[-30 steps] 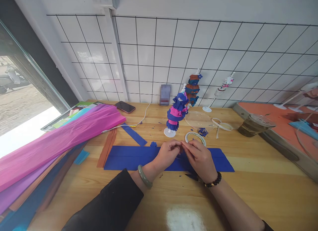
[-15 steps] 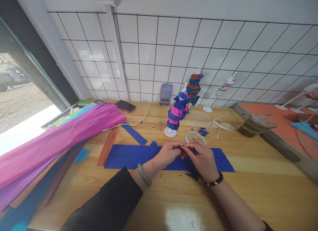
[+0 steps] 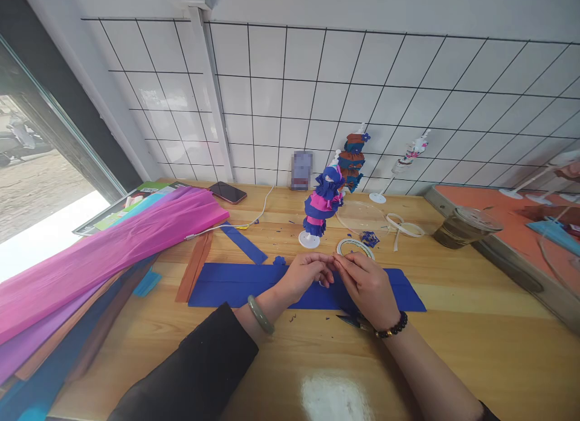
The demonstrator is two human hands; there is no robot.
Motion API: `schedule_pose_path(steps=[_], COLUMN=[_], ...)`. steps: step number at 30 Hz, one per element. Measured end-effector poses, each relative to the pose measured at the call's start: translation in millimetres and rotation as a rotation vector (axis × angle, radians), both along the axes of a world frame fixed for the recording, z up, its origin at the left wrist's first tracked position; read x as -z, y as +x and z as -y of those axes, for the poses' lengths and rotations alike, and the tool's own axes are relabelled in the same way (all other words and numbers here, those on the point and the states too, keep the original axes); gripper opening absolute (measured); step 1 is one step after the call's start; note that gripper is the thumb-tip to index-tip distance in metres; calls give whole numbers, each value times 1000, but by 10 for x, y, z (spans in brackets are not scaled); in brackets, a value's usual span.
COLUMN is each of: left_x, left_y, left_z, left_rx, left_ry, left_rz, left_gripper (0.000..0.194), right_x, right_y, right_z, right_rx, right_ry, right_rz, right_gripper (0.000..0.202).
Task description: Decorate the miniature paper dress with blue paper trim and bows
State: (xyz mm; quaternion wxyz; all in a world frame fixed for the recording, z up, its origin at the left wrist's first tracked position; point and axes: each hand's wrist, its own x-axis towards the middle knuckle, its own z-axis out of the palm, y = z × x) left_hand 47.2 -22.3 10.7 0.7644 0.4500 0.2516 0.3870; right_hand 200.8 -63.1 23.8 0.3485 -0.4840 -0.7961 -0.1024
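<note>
A long, deep-blue paper sheet (image 3: 240, 286), flat, matte and faintly creased lengthwise, lay left to right across the smooth wooden table (image 3: 480, 354), near side of the round tape roll (image 3: 339, 247). Above it, left hand (image 3: 309, 275) and right hand (image 3: 370, 283) met at the fingertips, as in the earlier frame; I could not tell what they gripped.

There are two hands (image 3: 309, 277) (image 3: 369, 285), one bangle (image 3: 260, 316), one cup (image 3: 466, 228).

White tiled wall (image 3: 267, 98); pale wooden table (image 3: 471, 360); sunlit window (image 3: 40, 185).
</note>
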Motion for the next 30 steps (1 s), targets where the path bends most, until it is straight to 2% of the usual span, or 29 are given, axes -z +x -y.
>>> schedule_pose_path(steps=[7,11,16,24,30], left_x=[33,32,16,17,16], left_y=[41,24,8,17,8], left_z=[33,16,-10,-27,-46], left_rx=[77,18,-59,-39,-106], left_ry=[102,33,-12,126,330], left_rz=[-43,10,24,-74,-213], left_gripper=[20,29,25,28,33], right_x=[15,27,66,8,43], right_y=[-62,-32,0,-12,-31], right_z=[22,9,-22,-14,-40], right_rx=[-6,1,-16,-8,-1], right_ry=[-66,-75,-65,-33,-147], right_rz=[25,-58,-177,-190,-292], right_gripper=[33,32,26,13,13])
